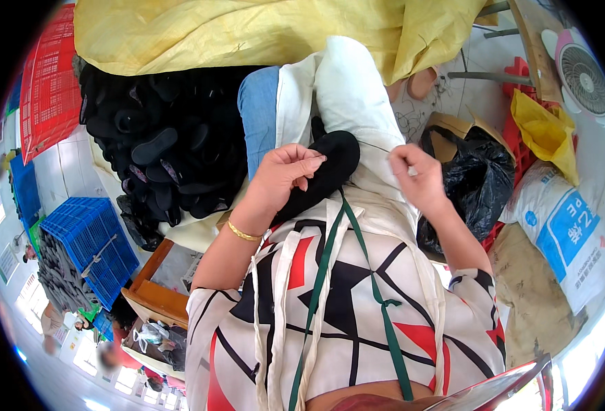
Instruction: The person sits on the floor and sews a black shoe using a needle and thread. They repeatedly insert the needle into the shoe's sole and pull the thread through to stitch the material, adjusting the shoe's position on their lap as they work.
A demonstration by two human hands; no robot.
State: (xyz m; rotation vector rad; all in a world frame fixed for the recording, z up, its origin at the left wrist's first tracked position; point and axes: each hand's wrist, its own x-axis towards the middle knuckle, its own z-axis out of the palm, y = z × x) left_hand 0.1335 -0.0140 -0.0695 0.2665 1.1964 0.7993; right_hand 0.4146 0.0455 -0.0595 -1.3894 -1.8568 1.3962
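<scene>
A black cloth shoe (335, 152) lies on my lap, over the white cloth (350, 85) that covers my legs. My left hand (287, 172), a gold bracelet on its wrist, is over the near left side of the shoe. Its thumb and forefinger are pinched together; anything between them is too small to name. To the right, apart from the shoe, my right hand (417, 177) is raised with its fingers curled into a pinch. Slight blur hides what it may hold. Left of my legs is a heap of similar black shoes (155, 144).
Yellow sheeting (261, 31) spans the far side. At right stand a box lined with a black plastic bag (477, 175), a white-and-blue sack (563, 226) and a fan (583, 75). Blue crate (93, 240), wooden drawer unit (155, 291) and red crate (50, 82) are at left.
</scene>
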